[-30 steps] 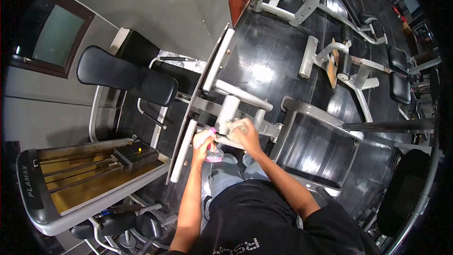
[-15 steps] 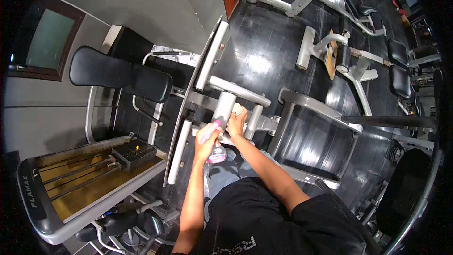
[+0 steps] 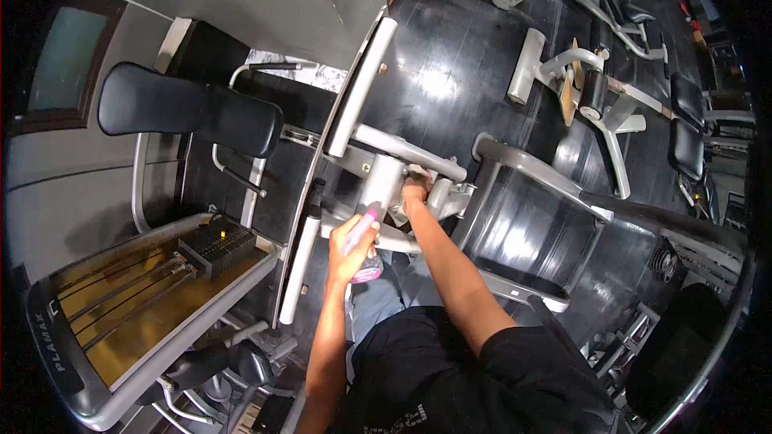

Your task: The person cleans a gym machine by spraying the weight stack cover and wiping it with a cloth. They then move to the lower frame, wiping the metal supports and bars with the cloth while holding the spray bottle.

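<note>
My left hand (image 3: 351,247) is wrapped round a spray bottle (image 3: 367,270) with a pink top and pink liquid low in it. The bottle is just in front of the grey-white metal post (image 3: 380,185) of a gym machine. My right hand (image 3: 415,186) is on the right side of that post, among the machine's metal parts. Its fingers are partly hidden, and a pale cloth (image 3: 398,214) shows below it, beside the post.
A weight-stack machine (image 3: 201,253) with black pads (image 3: 241,124) stands at the left. A curved metal frame (image 3: 527,162) is close on the right. Beyond it stands another machine (image 3: 593,95) on the dark floor (image 3: 450,56).
My right hand has moved up and slightly right along the post, with the arm more extended. The bottle remains in my left hand, and the view has shifted slightly.
</note>
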The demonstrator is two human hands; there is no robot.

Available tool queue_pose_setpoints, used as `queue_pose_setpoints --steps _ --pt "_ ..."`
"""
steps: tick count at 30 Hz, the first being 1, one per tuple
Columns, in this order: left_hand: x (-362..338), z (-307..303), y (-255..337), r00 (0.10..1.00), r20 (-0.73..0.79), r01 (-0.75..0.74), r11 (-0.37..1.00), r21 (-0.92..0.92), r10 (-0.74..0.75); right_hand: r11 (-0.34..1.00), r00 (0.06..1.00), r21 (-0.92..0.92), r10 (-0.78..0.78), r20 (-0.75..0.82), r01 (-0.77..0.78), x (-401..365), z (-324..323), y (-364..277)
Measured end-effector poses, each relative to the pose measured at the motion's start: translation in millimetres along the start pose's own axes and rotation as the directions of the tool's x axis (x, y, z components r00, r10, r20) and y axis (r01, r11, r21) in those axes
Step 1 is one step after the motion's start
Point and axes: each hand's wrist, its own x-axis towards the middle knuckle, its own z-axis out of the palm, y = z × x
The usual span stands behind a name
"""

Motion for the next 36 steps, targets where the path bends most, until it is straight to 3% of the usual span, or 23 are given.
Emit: queue_pose_setpoints --steps 1,4,5,7,10,11,14,15,17,20,22,23,24,26,30,32,33,36 --pt "0 1 -2 1.0 -0.011 -0.005 1.0 -0.019 0.005 1.0 1.0 -0.009 0.0 0.004 0.0 5 0 5" --pt "-2 1 -9 0.998 -0.044 -0.053 0.998 -0.018 0.052 0.918 0.939 0.209 0.343 0.012 -0.338 -18 -55 -72" --pt "-2 2 -9 0.998 -0.049 -0.049 0.998 -0.024 0.048 0.92 0.94 0.201 0.341 0.013 -0.336 -23 -62 -80" --pt "-3 3 -9 0.993 -0.089 -0.08 0.996 0.045 0.084 0.84 0.934 0.439 0.199 0.296 -0.318 -43 -78 -80" --pt "-4 5 -13 0.993 -0.105 -0.057 0.998 -0.009 0.056 0.906 0.952 0.311 0.231 0.203 -0.287 -113 -128 -174" --pt "-3 3 -14 0.993 -0.106 -0.051 0.999 -0.008 0.049 0.922 0.972 0.316 0.185 0.146 -0.223 -114 -123 -166" --pt "-3 4 -16 0.994 -0.085 -0.069 0.997 0.046 0.073 0.945 0.969 0.212 0.239 0.064 -0.248 -100 -102 -140" --pt "-3 5 -14 0.993 -0.09 -0.068 0.997 0.039 0.071 0.96 0.962 0.101 0.253 0.1 -0.263 -93 -105 -152" --pt "-4 5 -14 0.993 -0.092 -0.068 0.997 0.032 0.071 0.942 0.943 0.077 0.319 0.093 -0.326 -76 -95 -152" --pt "-2 6 -16 0.989 -0.109 -0.092 0.991 0.102 0.103 0.792 0.827 0.241 0.551 0.112 -0.561 -30 -64 -104" --pt "-3 7 -17 0.986 -0.119 -0.105 0.992 0.077 0.113 0.585 0.664 0.357 0.731 0.158 -0.729 4 -42 -61" --pt "-4 7 -16 0.986 -0.121 -0.108 0.991 0.08 0.117 0.466 0.556 0.341 0.794 0.246 -0.816 42 -9 0" --pt "-2 7 -15 0.986 -0.121 -0.108 0.991 0.078 0.117 0.471 0.563 0.343 0.787 0.253 -0.813 31 -20 -27" --pt "-3 7 -17 0.987 -0.12 -0.103 0.992 0.071 0.111 0.495 0.699 0.509 0.36 0.618 -0.705 -1 -61 -71" --pt "-2 9 -16 0.985 -0.118 -0.119 0.991 0.059 0.126 0.554 0.736 0.515 0.311 0.601 -0.655 -41 -97 -123" --pt "-1 9 -14 0.985 -0.124 -0.117 0.992 0.042 0.121 0.54 0.73 0.548 0.203 0.652 -0.639 -75 -131 -166" --pt "-1 9 -13 0.987 -0.117 -0.108 0.994 0.018 0.109 0.486 0.609 0.485 0.13 0.783 -0.727 -83 -149 -177" --pt "0 8 -12 0.988 -0.081 -0.134 0.991 -0.014 0.132 0.517 0.663 0.509 0.162 0.731 -0.688 -101 -166 -191"
